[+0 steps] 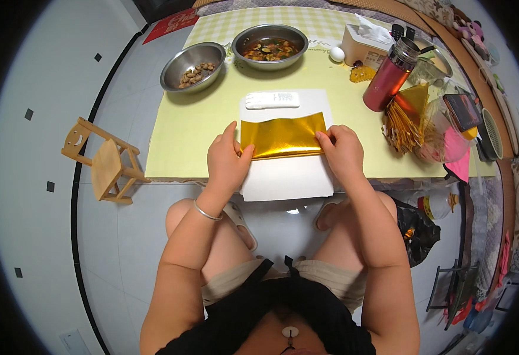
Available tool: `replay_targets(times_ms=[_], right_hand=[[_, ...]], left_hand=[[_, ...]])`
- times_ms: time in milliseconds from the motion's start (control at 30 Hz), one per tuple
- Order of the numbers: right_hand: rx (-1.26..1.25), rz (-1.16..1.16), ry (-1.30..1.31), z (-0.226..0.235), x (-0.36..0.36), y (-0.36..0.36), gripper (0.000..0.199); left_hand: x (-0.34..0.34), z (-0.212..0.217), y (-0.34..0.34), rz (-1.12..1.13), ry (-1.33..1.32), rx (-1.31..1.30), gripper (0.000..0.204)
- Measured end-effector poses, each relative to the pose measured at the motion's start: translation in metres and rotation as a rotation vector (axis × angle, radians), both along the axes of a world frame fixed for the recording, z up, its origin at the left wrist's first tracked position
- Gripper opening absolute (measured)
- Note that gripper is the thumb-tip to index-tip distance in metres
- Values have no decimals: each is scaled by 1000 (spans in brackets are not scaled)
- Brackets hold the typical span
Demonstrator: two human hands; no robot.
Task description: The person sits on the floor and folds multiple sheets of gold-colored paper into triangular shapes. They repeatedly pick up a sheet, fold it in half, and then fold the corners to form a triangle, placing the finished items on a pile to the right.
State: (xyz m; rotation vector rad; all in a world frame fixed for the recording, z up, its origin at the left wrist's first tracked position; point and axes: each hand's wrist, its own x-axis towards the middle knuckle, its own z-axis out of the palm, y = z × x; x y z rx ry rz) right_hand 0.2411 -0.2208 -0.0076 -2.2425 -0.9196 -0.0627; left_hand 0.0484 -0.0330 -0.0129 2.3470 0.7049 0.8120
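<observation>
Shiny gold sheet (283,136), held between both hands (226,158), each pinching one end

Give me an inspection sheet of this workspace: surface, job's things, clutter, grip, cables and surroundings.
Surface: pale yellow-green table, checked toward the far edge.
Job's things: shiny gold sheet above white paper, which overhangs the near edge.
Clutter: two metal bowls with food, nut bowl and soup bowl; egg; red flask; phone.
Grip: left hand and right hand pinch the gold sheet's opposite sides.
Cables: nothing seen.
Surroundings: small wooden chair left; black bag below right.
</observation>
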Motion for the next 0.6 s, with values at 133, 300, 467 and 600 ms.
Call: replay_targets(times_ms=[133,300,467,600], right_hand=[[-54,-41,-94,0,-2,3,27],[-80,-47,-161,-2,-3,7,25],[-89,-39,-223,-5,-4,8,24],[-86,-41,-214,-5,-4,7,24]], left_hand=[[3,1,0,15,50,119,60],[8,-2,3,8,35,168,56],[9,2,1,-12,68,316,53],[13,12,1,-153,15,612,45]])
